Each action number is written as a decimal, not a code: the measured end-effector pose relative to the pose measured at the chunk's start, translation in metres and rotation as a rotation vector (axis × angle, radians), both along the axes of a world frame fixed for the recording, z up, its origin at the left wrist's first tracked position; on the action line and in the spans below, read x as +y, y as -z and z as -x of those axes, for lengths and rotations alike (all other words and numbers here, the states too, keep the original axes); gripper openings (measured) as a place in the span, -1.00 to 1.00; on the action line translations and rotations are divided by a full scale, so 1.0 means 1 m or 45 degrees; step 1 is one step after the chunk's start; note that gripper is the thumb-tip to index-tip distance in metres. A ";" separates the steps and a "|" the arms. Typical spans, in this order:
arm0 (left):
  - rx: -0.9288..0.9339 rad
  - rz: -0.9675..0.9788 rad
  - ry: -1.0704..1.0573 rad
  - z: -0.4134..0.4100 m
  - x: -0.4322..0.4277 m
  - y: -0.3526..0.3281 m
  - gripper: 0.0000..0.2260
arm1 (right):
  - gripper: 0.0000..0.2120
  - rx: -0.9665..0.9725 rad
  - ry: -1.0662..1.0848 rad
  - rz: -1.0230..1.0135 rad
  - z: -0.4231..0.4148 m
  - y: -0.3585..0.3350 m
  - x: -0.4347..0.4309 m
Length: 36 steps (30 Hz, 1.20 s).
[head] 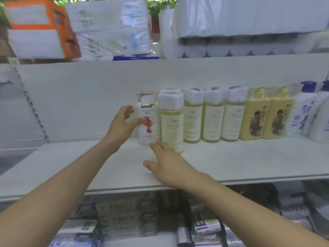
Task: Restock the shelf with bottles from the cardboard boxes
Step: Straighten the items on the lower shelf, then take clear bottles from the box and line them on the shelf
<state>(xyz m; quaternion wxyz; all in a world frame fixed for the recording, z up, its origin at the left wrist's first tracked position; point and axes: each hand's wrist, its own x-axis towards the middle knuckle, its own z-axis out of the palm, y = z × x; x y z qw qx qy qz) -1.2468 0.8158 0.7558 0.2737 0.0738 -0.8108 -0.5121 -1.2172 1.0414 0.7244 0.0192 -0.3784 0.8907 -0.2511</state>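
Left hand (122, 125), fingers spread, thumb touching the white pump bottle (148, 122) standing upright on the shelf (249, 157); right hand (169, 164) flat on the shelf, fingers straight, near its base; yellow bottles (193, 118) just beside

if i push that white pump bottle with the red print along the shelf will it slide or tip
Probably tips if pushed high: the white pump bottle is tall and narrow. Pushed low, its smooth body likely slides on the flat shelf. The yellow bottle beside it should brace it rightward.
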 end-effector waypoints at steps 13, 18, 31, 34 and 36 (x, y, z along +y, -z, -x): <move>0.032 0.679 -0.202 -0.098 0.340 0.024 -0.43 | -0.37 0.236 0.218 0.004 -0.047 0.009 0.345; 0.041 0.954 0.017 -0.109 0.527 0.064 -0.39 | -0.39 0.232 0.456 -0.107 -0.065 0.033 0.514; -0.132 1.132 0.556 -0.069 0.856 0.186 -0.32 | -0.44 -0.045 1.002 -0.199 -0.080 0.171 0.832; -0.215 1.106 0.633 -0.048 0.902 0.240 -0.34 | -0.43 -0.158 1.045 -0.252 -0.069 0.219 0.884; -0.306 1.082 0.672 -0.035 0.926 0.283 -0.36 | -0.44 -0.246 1.066 -0.303 -0.057 0.255 0.912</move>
